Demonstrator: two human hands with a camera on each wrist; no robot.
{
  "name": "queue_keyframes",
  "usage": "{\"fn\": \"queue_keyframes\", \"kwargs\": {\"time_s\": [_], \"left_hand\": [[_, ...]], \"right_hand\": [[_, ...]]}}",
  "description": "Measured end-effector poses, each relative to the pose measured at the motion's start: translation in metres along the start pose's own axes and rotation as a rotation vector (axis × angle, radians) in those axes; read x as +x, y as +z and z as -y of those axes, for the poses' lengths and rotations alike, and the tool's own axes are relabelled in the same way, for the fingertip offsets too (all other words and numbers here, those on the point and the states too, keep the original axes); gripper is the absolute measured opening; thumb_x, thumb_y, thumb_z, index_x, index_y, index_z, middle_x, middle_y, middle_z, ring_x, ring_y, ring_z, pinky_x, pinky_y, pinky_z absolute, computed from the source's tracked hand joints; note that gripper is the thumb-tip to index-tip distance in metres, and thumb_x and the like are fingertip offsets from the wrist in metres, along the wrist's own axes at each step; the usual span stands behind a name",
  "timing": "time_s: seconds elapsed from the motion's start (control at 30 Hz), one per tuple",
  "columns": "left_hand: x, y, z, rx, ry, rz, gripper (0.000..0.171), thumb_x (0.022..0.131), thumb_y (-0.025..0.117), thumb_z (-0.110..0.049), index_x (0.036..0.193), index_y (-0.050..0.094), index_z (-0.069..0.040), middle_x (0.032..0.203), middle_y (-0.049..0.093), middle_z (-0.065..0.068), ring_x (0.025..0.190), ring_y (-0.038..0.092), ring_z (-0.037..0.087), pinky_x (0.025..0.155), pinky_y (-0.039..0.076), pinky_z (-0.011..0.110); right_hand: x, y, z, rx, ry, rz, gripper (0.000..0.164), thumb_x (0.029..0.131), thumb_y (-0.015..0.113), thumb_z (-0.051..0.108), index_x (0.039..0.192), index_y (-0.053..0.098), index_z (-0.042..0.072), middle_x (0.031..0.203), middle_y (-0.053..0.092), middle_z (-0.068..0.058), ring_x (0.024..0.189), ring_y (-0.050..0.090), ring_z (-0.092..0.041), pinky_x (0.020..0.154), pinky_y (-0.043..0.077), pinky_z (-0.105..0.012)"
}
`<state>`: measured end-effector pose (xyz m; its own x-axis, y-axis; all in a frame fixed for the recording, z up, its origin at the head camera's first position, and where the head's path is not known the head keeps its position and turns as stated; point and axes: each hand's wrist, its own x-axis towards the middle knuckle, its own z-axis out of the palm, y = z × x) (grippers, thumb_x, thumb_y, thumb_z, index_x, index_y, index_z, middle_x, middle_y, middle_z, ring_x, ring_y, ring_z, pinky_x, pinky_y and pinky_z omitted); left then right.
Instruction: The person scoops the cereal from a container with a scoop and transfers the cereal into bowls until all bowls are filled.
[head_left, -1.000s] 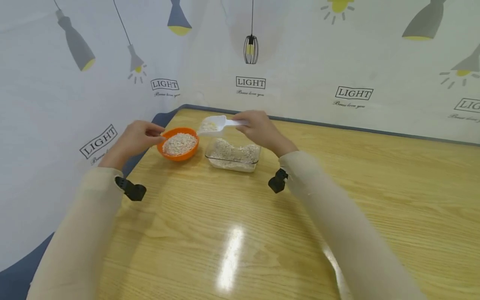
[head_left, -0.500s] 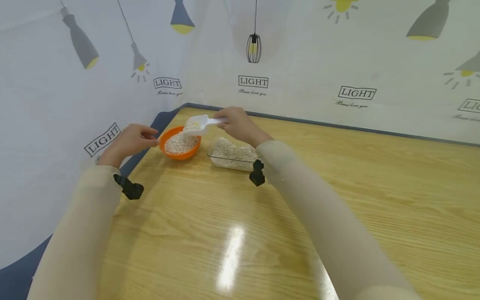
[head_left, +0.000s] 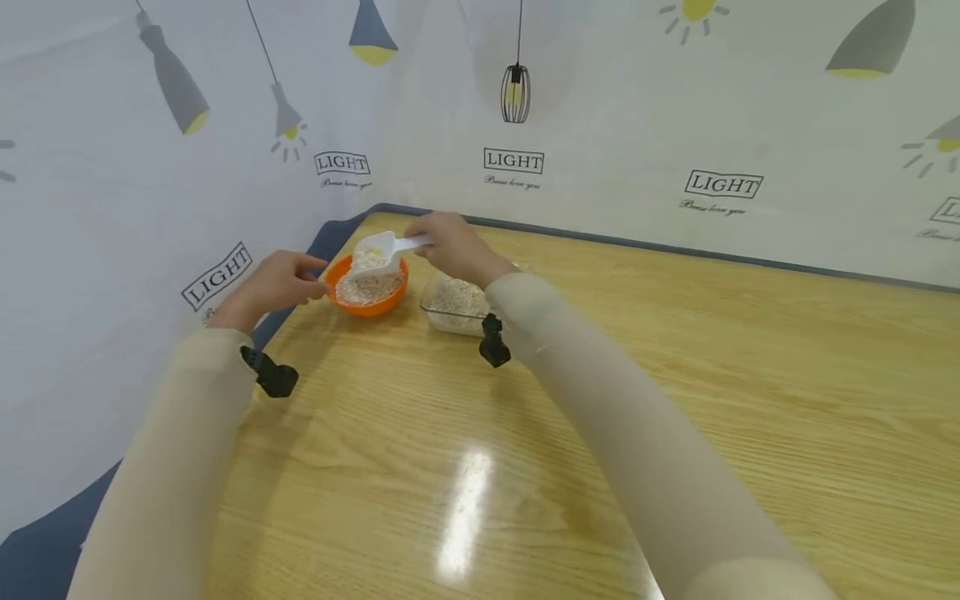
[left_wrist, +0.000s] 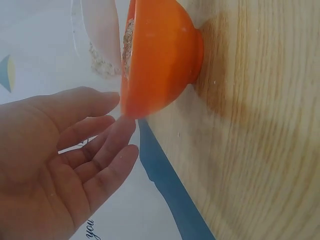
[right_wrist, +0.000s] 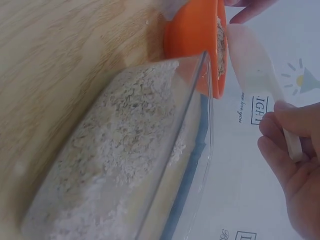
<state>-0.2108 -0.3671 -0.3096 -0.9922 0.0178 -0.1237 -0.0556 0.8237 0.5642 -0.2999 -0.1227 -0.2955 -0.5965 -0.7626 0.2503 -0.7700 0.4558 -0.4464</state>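
My right hand (head_left: 454, 247) grips the handle of a white scoop (head_left: 380, 255), which is tilted over an orange bowl (head_left: 369, 305) with oat flakes in it. Pale flakes lie in the scoop's mouth, and in the left wrist view flakes (left_wrist: 102, 66) show just below its edge. At the bowl's left rim is my left hand (head_left: 279, 283). Its fingers are loosely bent, and the fingertips touch or nearly touch the rim. Right of the bowl stands a clear rectangular container (right_wrist: 175, 145) of oat flakes, partly hidden behind my right wrist in the head view.
Everything stands on a wooden table (head_left: 360, 450) near its far left corner. A printed white cloth (head_left: 615, 117) with a dark blue lower border (head_left: 330, 237) hangs behind and to the left. A few stray flakes lie on the table near the bowl.
My right hand has carried the filled scoop left from beside the bowl to above it, and the scoop has tilted. My left hand remains by the bowl's rim.
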Motion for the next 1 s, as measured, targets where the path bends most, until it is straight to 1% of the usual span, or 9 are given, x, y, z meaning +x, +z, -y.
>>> {"fn": "queue_keyframes", "kwargs": {"time_s": [0.13, 0.3, 0.5, 0.57, 0.73, 0.8, 0.9, 1.0], "left_hand": [[0.000, 0.002, -0.002, -0.001, 0.003, 0.005, 0.051, 0.089, 0.058, -0.012, 0.131, 0.042, 0.011, 0.088, 0.059, 0.016, 0.087, 0.057, 0.037, 0.075, 0.050, 0.043], [-0.001, 0.002, -0.003, 0.005, 0.006, -0.008, 0.049, 0.089, 0.058, -0.012, 0.130, 0.043, 0.011, 0.084, 0.060, 0.014, 0.085, 0.058, 0.036, 0.072, 0.050, 0.041], [0.000, 0.002, -0.002, -0.001, -0.007, -0.019, 0.049, 0.088, 0.058, -0.012, 0.130, 0.044, 0.010, 0.085, 0.060, 0.014, 0.086, 0.058, 0.036, 0.074, 0.049, 0.044], [0.000, 0.003, -0.001, -0.014, -0.019, -0.013, 0.049, 0.089, 0.058, -0.012, 0.131, 0.044, 0.009, 0.087, 0.060, 0.017, 0.088, 0.058, 0.037, 0.076, 0.049, 0.045], [0.001, 0.003, -0.002, -0.027, -0.034, -0.008, 0.049, 0.089, 0.058, -0.013, 0.131, 0.044, 0.009, 0.092, 0.060, 0.022, 0.089, 0.058, 0.037, 0.078, 0.048, 0.045], [0.001, 0.003, -0.002, -0.018, -0.028, -0.011, 0.049, 0.089, 0.058, -0.012, 0.130, 0.044, 0.009, 0.091, 0.061, 0.022, 0.088, 0.058, 0.037, 0.077, 0.049, 0.045], [0.000, 0.003, -0.003, 0.001, -0.015, -0.015, 0.048, 0.088, 0.058, -0.012, 0.129, 0.045, 0.011, 0.084, 0.061, 0.019, 0.085, 0.058, 0.037, 0.074, 0.049, 0.044], [0.000, 0.004, -0.003, 0.006, -0.011, -0.015, 0.048, 0.089, 0.058, -0.012, 0.129, 0.045, 0.011, 0.078, 0.059, 0.012, 0.083, 0.057, 0.037, 0.073, 0.049, 0.044]], "right_hand": [[0.003, 0.001, 0.003, -0.004, -0.009, -0.009, 0.025, 0.088, 0.056, -0.001, 0.112, 0.064, 0.000, 0.112, 0.062, -0.010, 0.106, 0.054, -0.022, 0.093, 0.038, -0.028], [0.005, 0.003, 0.007, -0.013, 0.010, -0.009, 0.027, 0.087, 0.058, -0.002, 0.113, 0.064, 0.002, 0.112, 0.062, -0.010, 0.107, 0.053, -0.022, 0.094, 0.038, -0.028], [0.007, 0.004, 0.010, -0.055, 0.029, -0.023, 0.029, 0.086, 0.058, -0.001, 0.114, 0.064, 0.004, 0.113, 0.061, -0.008, 0.108, 0.052, -0.021, 0.095, 0.038, -0.029], [0.007, 0.004, 0.011, -0.067, 0.032, -0.024, 0.029, 0.086, 0.058, -0.001, 0.114, 0.064, 0.005, 0.113, 0.061, -0.007, 0.108, 0.052, -0.020, 0.095, 0.038, -0.028], [0.007, 0.003, 0.013, -0.111, 0.037, -0.018, 0.032, 0.085, 0.059, -0.001, 0.116, 0.064, 0.007, 0.115, 0.061, -0.005, 0.111, 0.051, -0.019, 0.100, 0.032, -0.029], [0.007, 0.002, 0.013, -0.124, 0.040, -0.017, 0.033, 0.085, 0.059, -0.001, 0.116, 0.063, 0.008, 0.116, 0.061, -0.004, 0.112, 0.050, -0.019, 0.102, 0.029, -0.029], [0.006, 0.002, 0.013, -0.128, 0.060, -0.015, 0.033, 0.086, 0.059, 0.000, 0.118, 0.063, 0.009, 0.119, 0.059, -0.003, 0.114, 0.049, -0.019, 0.102, 0.029, -0.029], [0.005, 0.002, 0.012, -0.120, 0.074, -0.023, 0.034, 0.085, 0.059, -0.002, 0.117, 0.063, 0.009, 0.120, 0.059, -0.004, 0.115, 0.049, -0.020, 0.101, 0.031, -0.029]]}}
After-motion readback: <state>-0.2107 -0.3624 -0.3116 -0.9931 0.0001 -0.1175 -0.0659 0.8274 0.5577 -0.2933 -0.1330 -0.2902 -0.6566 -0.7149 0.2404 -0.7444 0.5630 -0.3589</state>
